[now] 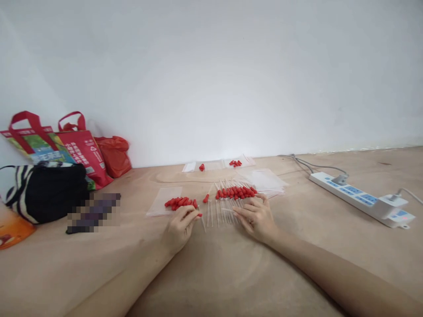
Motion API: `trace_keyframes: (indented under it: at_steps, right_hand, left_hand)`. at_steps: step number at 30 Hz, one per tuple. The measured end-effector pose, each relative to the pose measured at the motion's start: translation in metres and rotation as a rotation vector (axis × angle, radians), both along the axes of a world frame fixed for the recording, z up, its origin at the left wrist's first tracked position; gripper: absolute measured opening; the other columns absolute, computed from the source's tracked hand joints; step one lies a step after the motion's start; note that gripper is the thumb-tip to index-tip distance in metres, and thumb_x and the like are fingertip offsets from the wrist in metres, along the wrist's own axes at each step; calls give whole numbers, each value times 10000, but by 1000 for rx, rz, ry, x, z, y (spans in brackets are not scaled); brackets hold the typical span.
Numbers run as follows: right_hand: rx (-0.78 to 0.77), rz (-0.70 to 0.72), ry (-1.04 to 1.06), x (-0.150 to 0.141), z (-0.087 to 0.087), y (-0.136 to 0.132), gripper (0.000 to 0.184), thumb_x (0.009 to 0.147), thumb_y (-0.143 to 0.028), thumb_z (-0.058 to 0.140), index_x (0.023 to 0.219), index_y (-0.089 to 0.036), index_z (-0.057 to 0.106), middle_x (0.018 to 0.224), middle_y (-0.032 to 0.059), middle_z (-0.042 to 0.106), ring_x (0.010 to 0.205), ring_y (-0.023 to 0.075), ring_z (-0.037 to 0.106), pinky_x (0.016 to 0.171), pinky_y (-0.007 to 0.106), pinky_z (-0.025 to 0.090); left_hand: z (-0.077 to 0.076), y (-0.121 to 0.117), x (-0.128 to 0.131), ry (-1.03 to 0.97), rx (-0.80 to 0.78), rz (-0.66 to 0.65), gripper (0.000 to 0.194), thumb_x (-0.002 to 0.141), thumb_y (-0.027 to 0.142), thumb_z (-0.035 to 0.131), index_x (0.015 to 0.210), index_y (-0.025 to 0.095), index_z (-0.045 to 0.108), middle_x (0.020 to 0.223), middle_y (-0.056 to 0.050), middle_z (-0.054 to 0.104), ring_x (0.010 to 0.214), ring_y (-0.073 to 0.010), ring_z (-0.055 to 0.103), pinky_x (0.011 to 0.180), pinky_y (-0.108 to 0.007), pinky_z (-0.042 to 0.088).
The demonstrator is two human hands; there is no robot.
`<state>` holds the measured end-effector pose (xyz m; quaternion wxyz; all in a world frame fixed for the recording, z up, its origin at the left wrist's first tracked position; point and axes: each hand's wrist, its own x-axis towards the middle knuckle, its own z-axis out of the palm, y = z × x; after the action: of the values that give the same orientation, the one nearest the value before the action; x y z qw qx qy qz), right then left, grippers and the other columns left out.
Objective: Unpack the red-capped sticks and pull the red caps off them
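Observation:
My left hand (181, 226) is closed in a pinch on a red rubber bulb (199, 215), whose end shows past the fingertips. Just behind that hand, more red bulbs (180, 203) lie heaped on a clear plastic bag (161, 200). My right hand (256, 218) pinches a thin clear dropper tube (227, 209), its free end pointing left towards the bulb. Between and behind the hands lies a row of droppers with red bulbs (234, 192). Several bare clear tubes (211, 218) stretch towards me below them. One dropper (206, 198) with a bulb lies slightly apart at the left.
Clear bags (264, 179) lie behind the row, with more red bulbs (235, 163) and tubes by the wall. A white power strip (353, 193) with cords stands at right. Shopping bags (82, 152), a black striped bag (49, 189) and a pixelated dark object (94, 213) are at left.

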<state>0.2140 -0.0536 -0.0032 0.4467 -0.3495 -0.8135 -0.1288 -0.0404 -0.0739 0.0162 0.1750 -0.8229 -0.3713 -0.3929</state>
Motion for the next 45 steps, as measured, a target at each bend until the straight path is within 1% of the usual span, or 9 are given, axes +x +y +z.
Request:
trace_keyframes:
  at_steps: [4,6,11,17,21,27,33,40,45]
  right_hand:
    - [-37,-47,4,-19,3,1,151,780,-213,491,828,-227,634,583,-16,618,651,122,481,835,355,219]
    - [-42,-78,-9,-27,6,4,161,771,-186,480,811,-213,633,607,-10,629,654,122,481,826,352,219]
    - [-57,-133,-156,-46,10,15,170,771,-181,464,758,-209,632,659,13,639,690,141,472,819,389,186]
    - [-192,-139,-313,-59,9,11,206,791,-241,443,684,-186,610,708,40,614,757,169,450,809,417,167]
    - [-267,-115,-337,-60,11,4,306,810,-411,423,748,-187,622,769,58,608,807,186,442,805,420,161]
    - [-263,-78,-336,-58,13,1,487,782,-589,358,787,-181,624,777,71,599,802,198,438,788,419,173]
    - [-193,-115,-253,-45,14,4,398,822,-492,374,825,-188,630,778,60,599,787,180,437,803,395,174]
    - [-91,-180,-235,-8,8,12,353,832,-436,394,818,-189,646,751,52,595,764,163,449,809,366,186]
    - [-145,-252,-143,8,6,15,339,854,-394,377,799,-207,654,731,41,597,772,157,471,800,355,182]
  left_hand:
    - [11,14,-9,-160,-60,185,233,837,214,382,970,171,569,847,-58,508,766,-139,537,689,-260,459]
    - [20,25,-19,-204,-151,288,259,818,229,379,990,163,562,852,-61,530,767,-150,538,689,-273,460]
    - [38,44,-45,-269,-378,514,247,719,309,486,917,176,546,790,-16,610,649,-140,537,616,-253,442]
    - [30,48,-62,-246,-484,628,255,690,383,522,878,213,547,803,5,651,712,-154,572,617,-248,414]
    - [20,51,-68,-275,-554,711,252,703,403,513,865,215,553,821,-3,658,743,-163,588,644,-261,409]
    - [15,48,-65,-226,-592,722,234,718,425,494,818,231,580,808,4,670,814,-187,597,752,-311,384]
    - [12,51,-75,-286,-634,728,295,769,405,401,851,210,604,894,-31,665,885,-195,589,726,-266,416]
    - [11,54,-81,-296,-665,757,360,788,403,354,917,184,609,908,-59,666,874,-209,595,728,-271,429]
    - [10,56,-83,-293,-671,760,387,789,405,339,935,165,605,931,-79,662,872,-215,599,709,-266,443]
